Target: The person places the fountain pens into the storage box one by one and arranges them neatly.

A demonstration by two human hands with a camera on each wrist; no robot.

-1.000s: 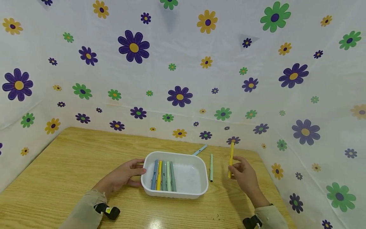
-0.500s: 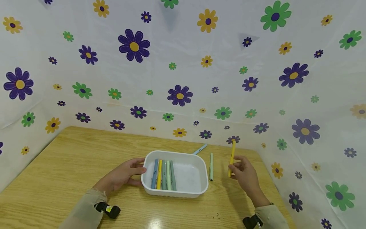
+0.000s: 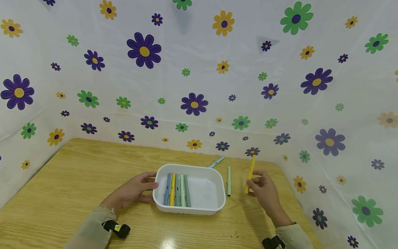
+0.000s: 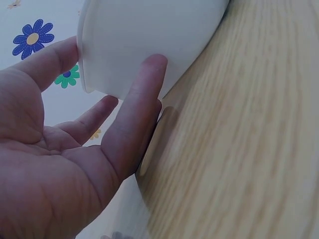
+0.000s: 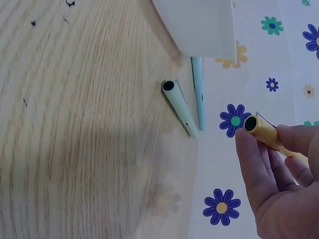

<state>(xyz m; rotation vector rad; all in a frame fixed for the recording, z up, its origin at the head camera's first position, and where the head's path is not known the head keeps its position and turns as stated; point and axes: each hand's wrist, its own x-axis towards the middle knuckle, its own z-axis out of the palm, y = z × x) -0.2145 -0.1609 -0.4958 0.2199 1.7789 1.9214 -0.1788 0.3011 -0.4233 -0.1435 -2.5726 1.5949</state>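
Pinches a yellow pen (image 3: pixel 250 174) in the right hand (image 3: pixel 264 188) — with the thumb on one side and fingers on the other — and holds it raised off the table (image 3: pixel 93 173), over on the right. Tilts it just slightly, with its far end leaning right; shows its black end and clip to the right wrist camera.

Over on the left, grasps the white tray (image 3: pixel 205 190) by its left end with the left hand (image 3: pixel 138 186), with the thumb at the rim and fingers against the outer wall.

Has five pens lined up side by side in the left half of that tray: from left to right, a blue pen (image 3: pixel 167 190), a second yellow pen (image 3: pixel 172 190), a grey-green pen (image 3: pixel 178 190), a pale green pen (image 3: pixel 182 190) and another grey-green pen (image 3: pixel 188 190).

Has a mint pen (image 3: pixel 229 181) lying on the table near the tray's right side, between tray and right hand, black end toward the near side. Has a light blue pen (image 3: pixel 216 162) slanting beyond the tray's far right corner, partly hidden behind the rim.

Wears light sleeves (image 3: pixel 93 228) and black wrist devices (image 3: pixel 123 231). Faces a white cloth (image 3: pixel 171 79) covered in purple, yellow and green flowers.
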